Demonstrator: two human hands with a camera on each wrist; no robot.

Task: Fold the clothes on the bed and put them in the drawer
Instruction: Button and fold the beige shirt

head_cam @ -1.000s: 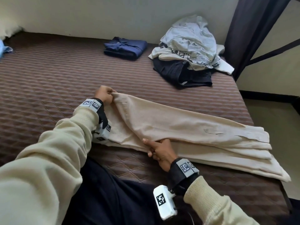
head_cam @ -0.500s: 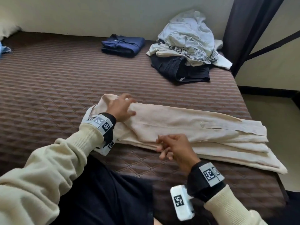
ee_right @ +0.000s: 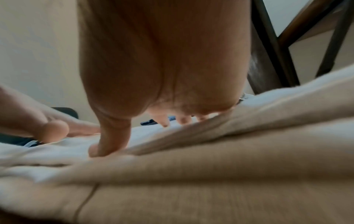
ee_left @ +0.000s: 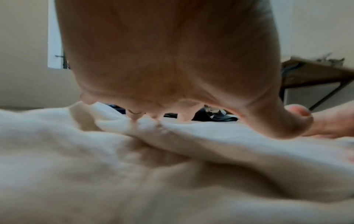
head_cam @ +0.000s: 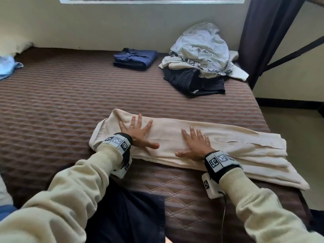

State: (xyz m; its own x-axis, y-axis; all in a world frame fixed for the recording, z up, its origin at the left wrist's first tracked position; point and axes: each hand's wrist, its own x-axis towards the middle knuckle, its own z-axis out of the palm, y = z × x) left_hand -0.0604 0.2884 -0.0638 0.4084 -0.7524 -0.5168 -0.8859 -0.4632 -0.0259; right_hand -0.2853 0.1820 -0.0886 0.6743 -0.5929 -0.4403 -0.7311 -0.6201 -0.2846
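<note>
Pressing flat with fingers spread, the left hand [head_cam: 137, 133] and right hand [head_cam: 196, 144] lie palm-down, gripping nothing, on the cream trousers [head_cam: 228, 146], soft cloth folded into a long band across the lower middle of the frame on the quilted brown bed [head_cam: 52, 106]. At upper centre sits a neatly squared navy garment [head_cam: 135, 58], and to its right a rumpled heap of pale and dark clothes [head_cam: 201, 57].
</note>
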